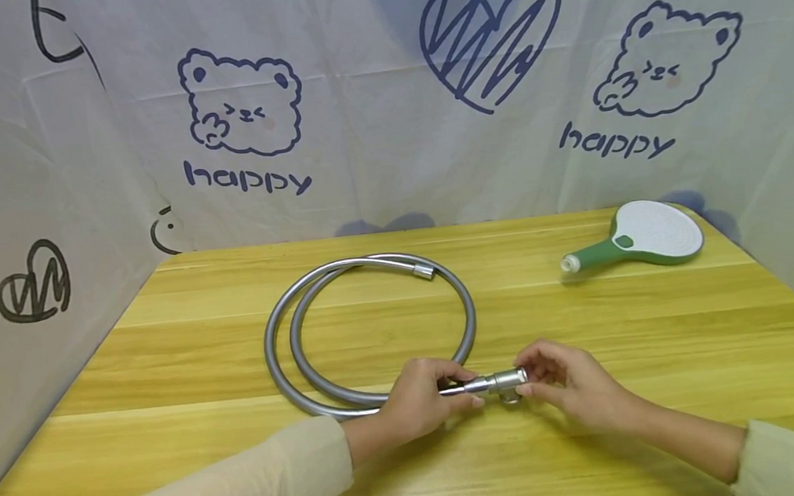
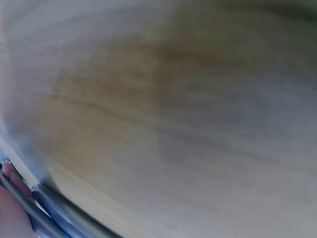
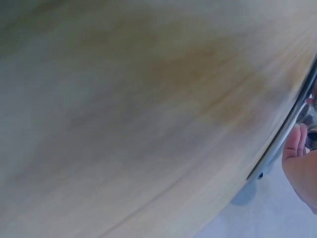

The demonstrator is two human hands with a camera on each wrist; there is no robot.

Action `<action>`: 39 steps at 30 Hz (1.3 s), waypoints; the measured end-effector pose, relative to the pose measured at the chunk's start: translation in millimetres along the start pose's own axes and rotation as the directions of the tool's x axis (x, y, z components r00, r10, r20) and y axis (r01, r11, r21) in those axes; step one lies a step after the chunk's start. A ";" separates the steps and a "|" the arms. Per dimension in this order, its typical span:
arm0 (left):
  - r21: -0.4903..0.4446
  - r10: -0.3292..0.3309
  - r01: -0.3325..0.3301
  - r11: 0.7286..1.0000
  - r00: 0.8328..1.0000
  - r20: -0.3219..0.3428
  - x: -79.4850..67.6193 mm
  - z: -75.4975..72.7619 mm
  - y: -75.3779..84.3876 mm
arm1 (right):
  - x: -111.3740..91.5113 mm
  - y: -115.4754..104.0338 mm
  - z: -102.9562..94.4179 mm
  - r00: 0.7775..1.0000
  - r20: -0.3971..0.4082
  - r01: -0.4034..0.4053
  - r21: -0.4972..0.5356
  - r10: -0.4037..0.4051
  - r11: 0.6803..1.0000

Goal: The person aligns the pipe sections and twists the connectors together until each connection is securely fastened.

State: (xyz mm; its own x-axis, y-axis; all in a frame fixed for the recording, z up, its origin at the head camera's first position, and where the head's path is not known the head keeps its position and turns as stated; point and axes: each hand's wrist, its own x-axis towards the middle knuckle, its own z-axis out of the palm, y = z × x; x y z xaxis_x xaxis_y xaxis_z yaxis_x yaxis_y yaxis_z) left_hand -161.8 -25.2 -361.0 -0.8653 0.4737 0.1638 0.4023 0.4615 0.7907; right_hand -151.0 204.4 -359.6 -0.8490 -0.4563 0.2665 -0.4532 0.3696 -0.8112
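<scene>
My left hand [image 1: 417, 402] grips the near end of a grey shower hose [image 1: 299, 367], just behind its shiny end nut [image 1: 476, 385]. Against that nut sits a silver metal valve fitting [image 1: 506, 380] with a short side outlet pointing down toward me. The thumb and fingers of my right hand [image 1: 579, 386] pinch the fitting's right end. In the right wrist view, the right hand [image 3: 299, 158] shows at the edge beside a threaded part [image 3: 312, 139]. Only a sliver of the left hand [image 2: 12, 213] and the hose [image 2: 69, 213] appears in the left wrist view.
The hose lies coiled on the wooden table [image 1: 537, 314], its other end nut [image 1: 423, 271] resting toward the back. A green and white shower head [image 1: 658, 233] lies at the back right. White printed cloth [image 1: 372, 124] hangs behind and along the sides.
</scene>
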 end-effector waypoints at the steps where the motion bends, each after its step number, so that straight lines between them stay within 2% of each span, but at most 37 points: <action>1: 0.000 0.001 -0.001 1.000 1.000 0.000 0.0 0.0 -0.1 | 0.2 -0.1 0.3 1.000 0.001 -0.003 -0.005 0.003 1.000; 6: 0.006 0.006 -0.006 1.000 1.000 0.000 0.0 0.2 -0.9 | 1.1 -2.5 0.5 0.997 0.030 -0.072 -0.015 0.073 0.997; 16: 0.020 0.010 -0.010 1.000 1.000 0.005 0.1 0.7 -1.6 | 2.4 -0.7 1.7 0.985 0.088 -0.156 0.049 0.151 0.987; 24: 0.009 0.008 -0.008 1.000 1.000 0.009 -0.2 0.4 -1.7 | 0.5 -2.8 -3.6 0.982 0.147 -0.137 0.117 0.119 0.984; 32: 0.015 0.014 -0.014 1.000 1.000 0.004 -0.3 1.3 -2.4 | -4.0 3.7 -8.1 0.971 0.237 -0.062 0.206 0.012 0.976; 39: 0.019 0.024 -0.024 1.000 1.000 -0.001 0.1 1.9 -3.1 | -3.9 4.8 -7.7 0.969 0.246 -0.058 0.189 0.010 0.980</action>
State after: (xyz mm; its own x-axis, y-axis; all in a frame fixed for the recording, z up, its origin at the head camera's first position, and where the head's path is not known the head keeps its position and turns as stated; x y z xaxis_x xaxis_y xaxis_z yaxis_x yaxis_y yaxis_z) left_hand -162.6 -25.1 -364.6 -0.8559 0.4837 0.1833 0.4284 0.4643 0.7752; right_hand -151.9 214.2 -360.5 -0.7606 -0.6377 0.1219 -0.3436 0.2361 -0.9089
